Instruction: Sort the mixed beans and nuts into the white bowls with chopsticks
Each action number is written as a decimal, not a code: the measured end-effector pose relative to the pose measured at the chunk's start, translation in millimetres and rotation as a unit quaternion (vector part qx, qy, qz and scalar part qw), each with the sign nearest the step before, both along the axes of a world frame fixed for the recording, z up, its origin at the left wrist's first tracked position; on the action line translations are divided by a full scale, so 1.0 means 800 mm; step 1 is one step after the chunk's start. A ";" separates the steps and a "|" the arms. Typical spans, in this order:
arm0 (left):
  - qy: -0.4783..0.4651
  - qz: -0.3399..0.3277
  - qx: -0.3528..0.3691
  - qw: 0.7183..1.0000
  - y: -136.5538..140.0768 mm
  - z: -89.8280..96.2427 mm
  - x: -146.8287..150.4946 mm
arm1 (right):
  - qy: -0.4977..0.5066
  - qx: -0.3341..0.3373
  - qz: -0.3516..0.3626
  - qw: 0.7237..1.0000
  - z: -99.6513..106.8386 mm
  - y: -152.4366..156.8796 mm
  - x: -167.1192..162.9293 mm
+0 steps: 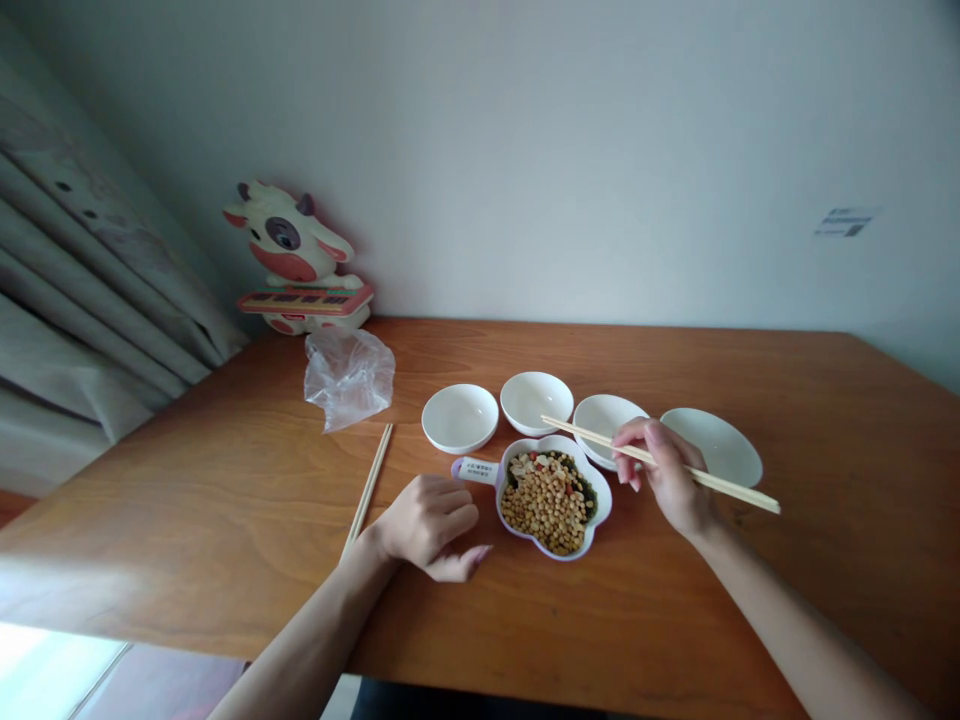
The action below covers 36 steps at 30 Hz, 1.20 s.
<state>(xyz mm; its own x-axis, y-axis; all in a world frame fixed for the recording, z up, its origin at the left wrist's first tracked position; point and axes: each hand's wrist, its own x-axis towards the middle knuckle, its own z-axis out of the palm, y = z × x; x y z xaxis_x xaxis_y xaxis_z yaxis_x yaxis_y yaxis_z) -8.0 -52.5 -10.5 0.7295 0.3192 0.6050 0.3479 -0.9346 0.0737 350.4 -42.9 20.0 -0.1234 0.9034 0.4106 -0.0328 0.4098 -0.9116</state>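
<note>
My right hand (666, 470) is closed around a pair of light wooden chopsticks (739, 492). Their thin tips point left, above the row of white bowls. Below the tips is a flower-shaped white bowl (553, 497) with a lilac rim and a labelled handle. It holds mostly yellow soybeans, with greenish and some reddish bits around them. My left hand (431, 525) rests on the table left of this bowl, fingers loosely bent and thumb apart, holding nothing. Another pair of chopsticks (369, 488) lies beside my left wrist, partly hidden by the forearm.
Behind the flower bowl stand white bowls: one at left (460, 420), one in the middle (536, 403), one behind the chopsticks (609, 412). A white dish (716, 445) is at right. A crumpled plastic bag (350, 378) and a cow-shaped toy keyboard (304, 265) sit back left.
</note>
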 end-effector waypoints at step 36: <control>-0.012 0.138 0.066 0.988 0.029 0.020 0.025 | 0.016 -0.077 0.011 0.997 -0.024 -0.030 0.014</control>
